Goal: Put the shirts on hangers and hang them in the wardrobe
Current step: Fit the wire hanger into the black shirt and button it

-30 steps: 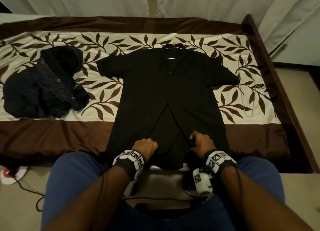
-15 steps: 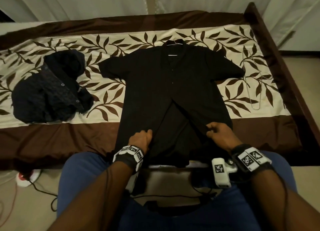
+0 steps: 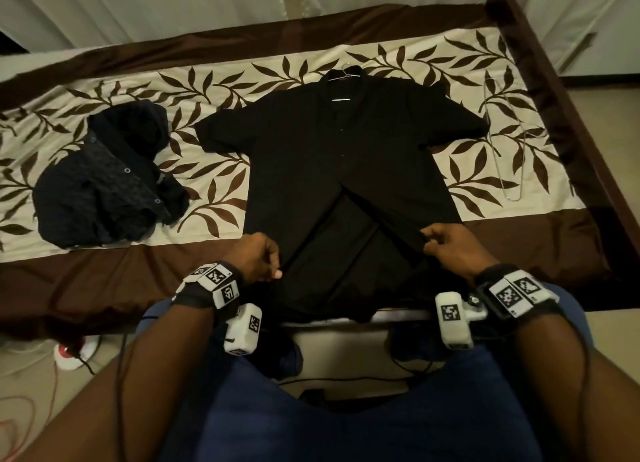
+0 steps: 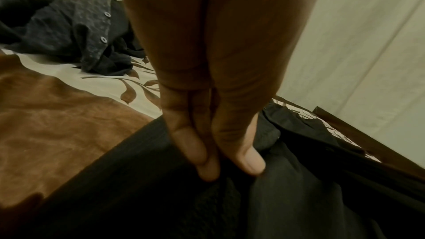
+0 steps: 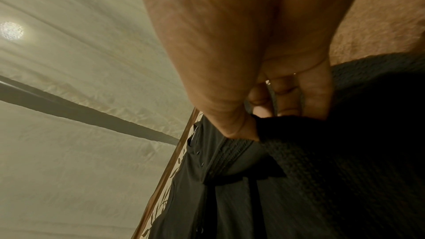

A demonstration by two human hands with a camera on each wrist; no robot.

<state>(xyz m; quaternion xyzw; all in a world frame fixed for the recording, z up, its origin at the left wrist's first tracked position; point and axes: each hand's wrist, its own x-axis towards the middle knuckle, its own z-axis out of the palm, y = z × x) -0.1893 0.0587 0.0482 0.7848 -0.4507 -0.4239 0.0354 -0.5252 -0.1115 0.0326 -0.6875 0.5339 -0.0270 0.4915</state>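
Note:
A black short-sleeved shirt point(image 3: 332, 163) lies flat on the bed with a wire hanger point(image 3: 341, 75) inside its collar, only the hook showing. Its lower front is unbuttoned and spread apart. My left hand point(image 3: 261, 259) pinches the left front edge of the black shirt point(image 4: 287, 197) near the hem. My right hand point(image 3: 441, 245) pinches the right front edge, thumb and fingers closed on the black shirt point(image 5: 299, 152). A crumpled dark blue shirt point(image 3: 104, 181) lies at the left, apart from both hands. A second wire hanger point(image 3: 502, 132) lies bare at the right.
The bed cover point(image 3: 519, 226) is cream with brown leaves and a brown border. A dark wooden bed frame point(image 3: 561, 91) runs along the right. Pale curtains point(image 3: 156, 8) hang behind. A red and white plug block point(image 3: 74, 352) with cables lies on the floor at the left.
Both hands have moved apart and up the shirt, the right one farther right, spreading the unbuttoned lower front wider. The view has tilted slightly.

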